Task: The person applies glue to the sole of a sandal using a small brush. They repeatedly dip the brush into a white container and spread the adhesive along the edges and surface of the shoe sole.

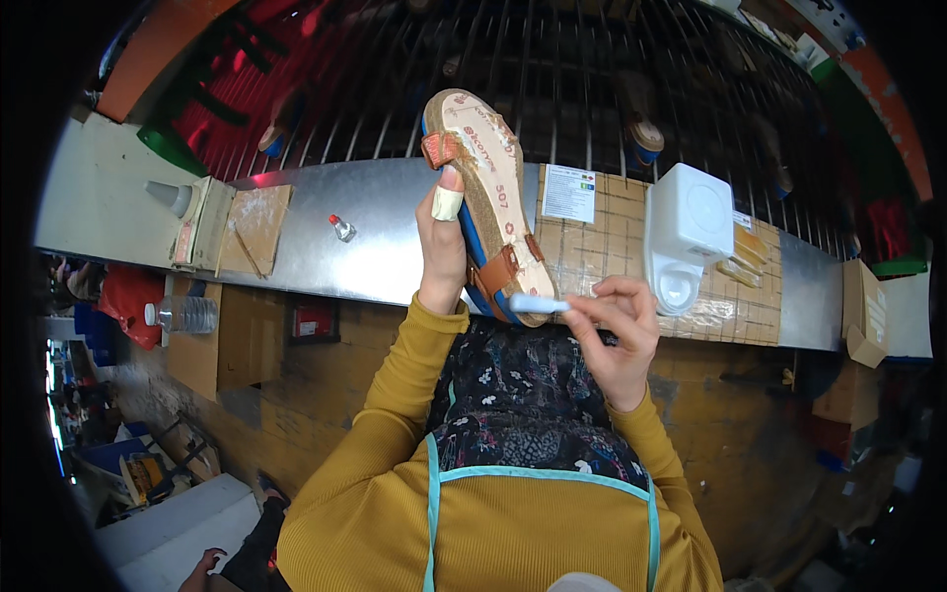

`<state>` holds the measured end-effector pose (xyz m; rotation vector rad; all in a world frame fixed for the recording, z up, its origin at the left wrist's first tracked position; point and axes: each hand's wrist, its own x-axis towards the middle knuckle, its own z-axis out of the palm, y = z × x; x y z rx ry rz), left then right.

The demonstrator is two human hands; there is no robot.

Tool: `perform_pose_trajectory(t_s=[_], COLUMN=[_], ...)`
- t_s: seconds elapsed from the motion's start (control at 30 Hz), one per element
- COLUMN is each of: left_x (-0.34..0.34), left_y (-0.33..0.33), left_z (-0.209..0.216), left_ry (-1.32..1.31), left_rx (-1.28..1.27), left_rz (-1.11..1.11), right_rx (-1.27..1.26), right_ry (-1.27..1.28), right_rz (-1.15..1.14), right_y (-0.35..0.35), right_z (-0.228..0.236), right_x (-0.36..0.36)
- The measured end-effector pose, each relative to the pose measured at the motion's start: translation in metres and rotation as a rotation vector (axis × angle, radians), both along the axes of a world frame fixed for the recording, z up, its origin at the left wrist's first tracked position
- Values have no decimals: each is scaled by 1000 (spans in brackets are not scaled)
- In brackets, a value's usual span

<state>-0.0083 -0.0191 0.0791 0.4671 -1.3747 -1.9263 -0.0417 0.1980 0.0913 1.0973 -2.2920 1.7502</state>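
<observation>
My left hand (442,247) is closed around the side of an unfinished sandal (498,183), its thumb wrapped in pale tape. The sandal's cream underside faces up, with a cork-coloured edge, a blue side and brown leather strap ends folded over it. A white, shiny residue lies along parts of that surface. In the pinched fingers of my right hand (619,340) is a short pale-blue stick-like tool (538,303). Its tip lies over the rounded end nearest me; whether it touches the sandal I cannot tell.
A metal ledge (380,222) crosses in front of me, with a small red-capped bottle (341,228) on it. To the right stands a white plastic dispenser (691,232) on cardboard (592,261). Beyond, several sandals rest on a rack of metal rollers (582,99). A clear bottle (182,314) is at the left.
</observation>
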Motion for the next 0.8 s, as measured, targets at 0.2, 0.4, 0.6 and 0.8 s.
perform_pose_trajectory(t_s=[0.2,0.4,0.6,0.8], left_x=[-7,-14,-21,-27], left_y=[-5,-6,-4,-4], left_z=[7,18,15,8], left_ry=[45,77,93,94], left_rx=[141,219,271,289], left_rz=[-137,-165,-303,-356], right_rx=[65,34,-65,51], right_ry=[241,275,308,514], right_rz=[-61,-159,-25,40], right_y=[4,9,6,9], right_z=[-1,-5,1,12], right_x=[-1,0,3,2])
